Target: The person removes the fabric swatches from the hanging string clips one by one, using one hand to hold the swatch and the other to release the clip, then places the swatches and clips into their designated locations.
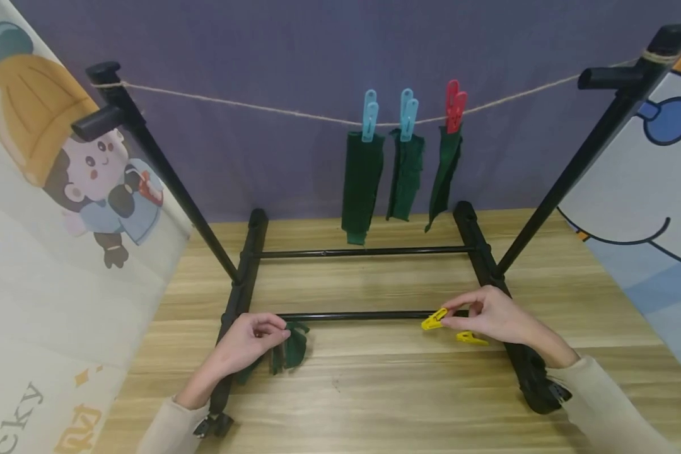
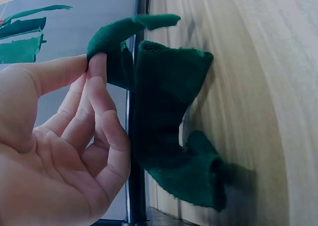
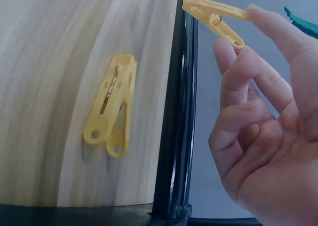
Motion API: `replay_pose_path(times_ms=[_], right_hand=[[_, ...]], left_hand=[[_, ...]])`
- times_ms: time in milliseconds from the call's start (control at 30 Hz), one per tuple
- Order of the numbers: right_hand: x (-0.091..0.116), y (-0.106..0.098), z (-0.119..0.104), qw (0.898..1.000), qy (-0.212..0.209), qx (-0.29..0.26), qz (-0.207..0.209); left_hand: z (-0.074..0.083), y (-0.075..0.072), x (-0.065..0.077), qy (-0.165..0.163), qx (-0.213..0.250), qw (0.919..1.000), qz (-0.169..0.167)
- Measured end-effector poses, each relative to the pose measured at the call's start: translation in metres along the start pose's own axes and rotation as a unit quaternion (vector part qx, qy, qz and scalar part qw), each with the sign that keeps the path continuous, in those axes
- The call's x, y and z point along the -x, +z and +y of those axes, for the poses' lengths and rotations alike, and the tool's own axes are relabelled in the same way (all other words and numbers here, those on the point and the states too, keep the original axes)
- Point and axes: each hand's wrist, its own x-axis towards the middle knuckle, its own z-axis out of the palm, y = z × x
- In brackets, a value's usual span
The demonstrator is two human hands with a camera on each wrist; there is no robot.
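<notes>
My left hand [image 1: 251, 342] pinches a strip of dark green cloth [image 2: 112, 37] between thumb and forefinger, near the rack's left foot. More green cloth [image 2: 161, 82] lies on the table just past it in the left wrist view. At the right, my right hand [image 1: 490, 313] pinches a yellow clothespin [image 1: 434, 319] by its handle ends. Beneath that hand a second yellow clothespin [image 3: 110, 107] lies on the wooden table. Three green cloth strips [image 1: 363, 186] hang from a string [image 1: 232, 103], two by blue clothespins [image 1: 369, 116] and the rightmost by a red clothespin [image 1: 454, 107].
A black rack stands on the wooden table [image 1: 363, 391], with a left post [image 1: 176, 189] and a right post [image 1: 562, 183] holding the string. Two crossbars [image 1: 369, 251] run low between its feet. A purple-grey panel [image 1: 272, 170] rises behind, and printed panels flank both sides.
</notes>
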Motion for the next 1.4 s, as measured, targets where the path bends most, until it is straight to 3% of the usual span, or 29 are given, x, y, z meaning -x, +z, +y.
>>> replay_pose_path(times_ms=[400,600,800,1100,1400], right_hand=[[0.001,0.003,0.013,1.000,-0.014,0.017,-0.014],[-0.001,0.004,0.012,0.997,-0.020,0.060,-0.032],[0.001,0.000,0.012,0.995,0.003,0.079,-0.053],[0.005,-0.002,0.012,0.993,0.043,0.065,-0.091],[0.009,-0.009,0.011,0.992,0.062,0.019,-0.112]], left_hand=[[-0.009,0.009,0.001,-0.022,0.009,0.9991,-0.036],[-0.013,0.011,0.002,-0.040,-0.027,0.9985,-0.027],[-0.015,0.013,0.004,-0.050,-0.057,0.9967,-0.027],[-0.016,0.014,0.003,-0.053,-0.101,0.9933,-0.021],[-0.012,0.014,0.003,-0.056,-0.106,0.9928,0.000]])
